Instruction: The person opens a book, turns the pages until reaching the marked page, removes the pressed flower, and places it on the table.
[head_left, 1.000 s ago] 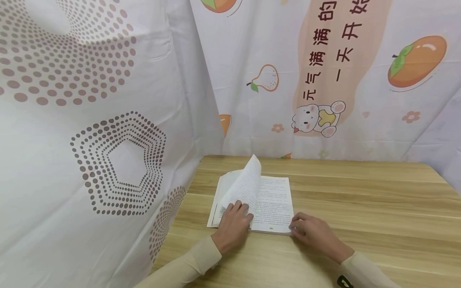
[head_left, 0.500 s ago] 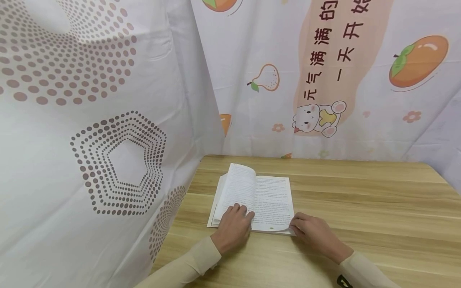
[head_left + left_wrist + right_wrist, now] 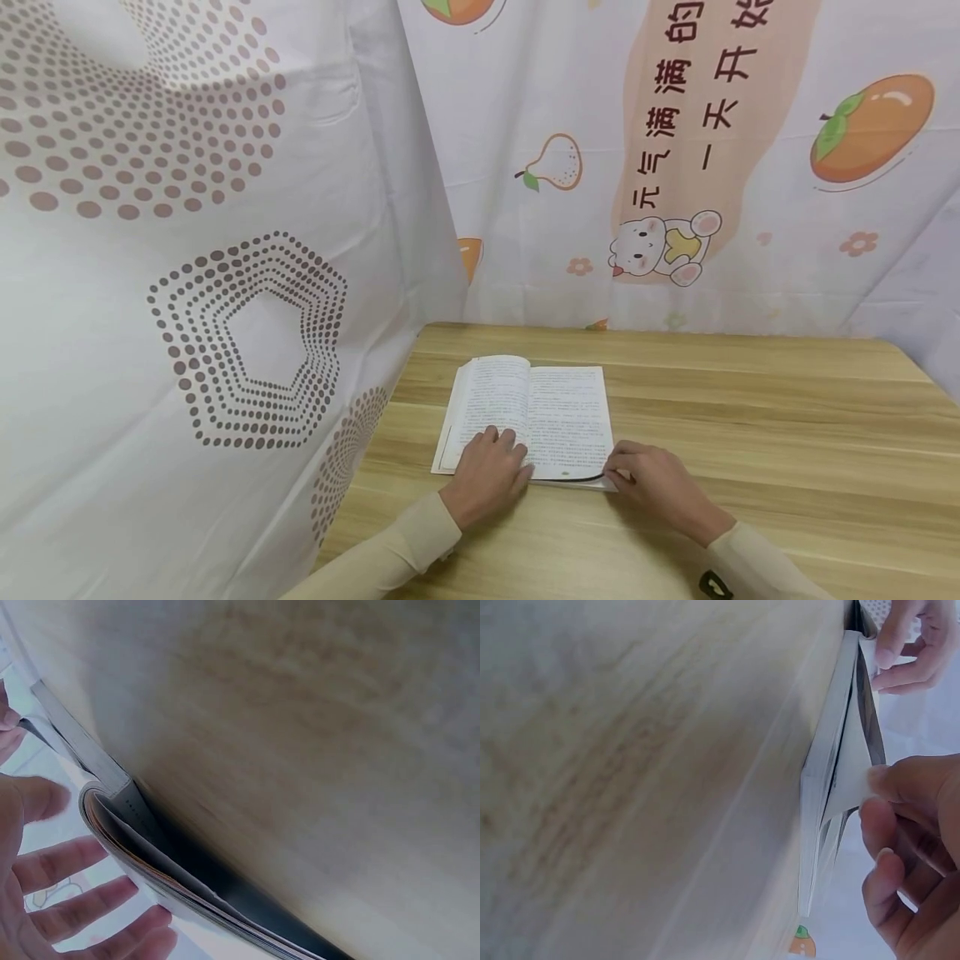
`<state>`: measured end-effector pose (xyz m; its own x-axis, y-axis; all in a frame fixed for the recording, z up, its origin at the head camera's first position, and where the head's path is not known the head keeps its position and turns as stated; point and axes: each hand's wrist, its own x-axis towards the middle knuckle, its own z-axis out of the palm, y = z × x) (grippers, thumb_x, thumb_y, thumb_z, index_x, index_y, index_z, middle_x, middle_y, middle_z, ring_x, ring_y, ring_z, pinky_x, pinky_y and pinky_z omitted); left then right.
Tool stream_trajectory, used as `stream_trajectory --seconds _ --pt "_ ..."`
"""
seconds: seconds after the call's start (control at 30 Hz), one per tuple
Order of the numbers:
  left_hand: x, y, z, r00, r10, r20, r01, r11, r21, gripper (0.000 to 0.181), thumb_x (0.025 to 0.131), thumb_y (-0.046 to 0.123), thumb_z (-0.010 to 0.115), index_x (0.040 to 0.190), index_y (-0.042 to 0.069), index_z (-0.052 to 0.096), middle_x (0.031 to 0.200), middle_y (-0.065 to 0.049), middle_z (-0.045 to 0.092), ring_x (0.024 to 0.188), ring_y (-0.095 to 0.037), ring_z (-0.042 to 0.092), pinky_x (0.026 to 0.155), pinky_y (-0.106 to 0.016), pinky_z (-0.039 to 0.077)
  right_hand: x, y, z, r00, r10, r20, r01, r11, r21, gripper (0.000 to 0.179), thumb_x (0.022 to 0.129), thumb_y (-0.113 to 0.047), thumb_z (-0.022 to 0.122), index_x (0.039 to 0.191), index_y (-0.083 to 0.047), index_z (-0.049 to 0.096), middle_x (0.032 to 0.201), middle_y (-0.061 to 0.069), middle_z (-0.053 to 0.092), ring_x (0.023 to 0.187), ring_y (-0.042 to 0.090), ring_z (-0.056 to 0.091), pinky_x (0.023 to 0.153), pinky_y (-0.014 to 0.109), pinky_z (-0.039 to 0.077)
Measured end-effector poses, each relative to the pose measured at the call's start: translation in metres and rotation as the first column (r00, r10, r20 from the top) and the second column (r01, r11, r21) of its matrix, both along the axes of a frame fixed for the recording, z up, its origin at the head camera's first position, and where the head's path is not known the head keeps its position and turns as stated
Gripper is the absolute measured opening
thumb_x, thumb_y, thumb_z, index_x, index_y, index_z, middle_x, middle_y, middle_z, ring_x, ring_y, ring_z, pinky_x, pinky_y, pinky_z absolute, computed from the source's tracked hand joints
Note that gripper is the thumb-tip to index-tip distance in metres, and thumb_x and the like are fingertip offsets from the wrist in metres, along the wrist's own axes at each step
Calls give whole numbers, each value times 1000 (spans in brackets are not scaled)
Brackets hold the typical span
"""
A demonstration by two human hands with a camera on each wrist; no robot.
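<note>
An open book [image 3: 491, 392] with printed text lies on the table. My left hand [image 3: 486, 473] rests on the lower part of its left page, the thumb near the spine. Straight, spread fingers [image 3: 71, 862] lie along the curved pages in the left wrist view. At the lower right corner, my right hand [image 3: 660, 485] pinches a page [image 3: 566, 408] between thumb and fingertips. That page [image 3: 853, 776] is raised off the thick stack of pages [image 3: 819, 772] in the right wrist view, and a dark gap runs beneath its bottom edge.
The wood-grain table [image 3: 750, 417] stretches to the right of the book. A white dotted cloth [image 3: 262, 333] hangs along the left side. Behind the table hangs a curtain [image 3: 540, 233] printed with fruit and characters.
The page that stood up at the left has fallen flat onto the left side. The corner at my right hand has lifted, opening a gap under the page. Both hands stay nearly in place.
</note>
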<state>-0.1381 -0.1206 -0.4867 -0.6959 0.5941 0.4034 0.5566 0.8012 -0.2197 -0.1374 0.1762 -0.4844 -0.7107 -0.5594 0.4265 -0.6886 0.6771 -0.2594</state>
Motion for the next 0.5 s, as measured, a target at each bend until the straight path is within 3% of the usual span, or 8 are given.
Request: stream_trajectory --seconds 0.23,0.4,0.5 --pt "0 3 -1 1000 -8 -21 7 1000 -21 55 87 70 66 80 15 68 78 0 56 69 -18 50 58 -29 44 -1 -1 7 999 4 44 0 996 -95 9 84 -12 83 86 -19 77 88 -14 69 70 -5 55 60 25 49" --pt "-1 6 -3 999 -2 -44 0 999 -39 62 79 78 67 78 16 66 74 0 53 65 -17 46 55 -28 42 -1 -5 11 999 6 -37 -11 992 -129 11 83 -11 84 87 -18 78 90 -13 69 65 -8 49 56 19 44" --pt "-1 7 -3 998 15 -62 -18 998 -56 58 82 74 69 80 16 67 75 0 54 65 -17 49 56 -29 44 -2 -7 13 995 19 -103 -36 985 -169 16 79 -7 87 88 -17 78 93 -11 70 66 -9 48 56 14 42"
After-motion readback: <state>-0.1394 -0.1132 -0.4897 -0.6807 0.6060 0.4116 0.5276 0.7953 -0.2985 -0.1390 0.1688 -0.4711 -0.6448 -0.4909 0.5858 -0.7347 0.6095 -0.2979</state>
